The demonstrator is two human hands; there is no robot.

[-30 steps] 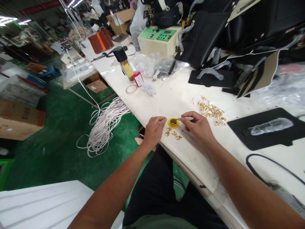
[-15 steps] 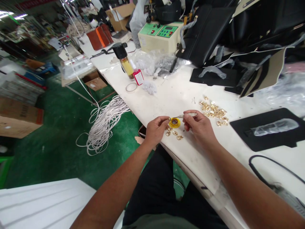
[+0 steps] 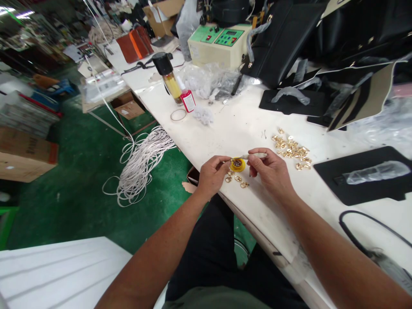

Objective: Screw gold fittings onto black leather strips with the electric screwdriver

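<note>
Left hand [image 3: 213,173] tight on a small, shiny gold fitting [image 3: 231,160], right hand [image 3: 269,171] around a slim pale-handled tool [image 3: 256,156].

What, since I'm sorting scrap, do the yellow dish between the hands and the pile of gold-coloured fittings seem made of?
Yellow dish: probably plastic, apparently smooth, judging by its even, bright colour.
Gold-coloured fittings: likely metal with a shiny, polished or plated finish, going by their bright highlights, though coated plastic can't be ruled out.
</note>
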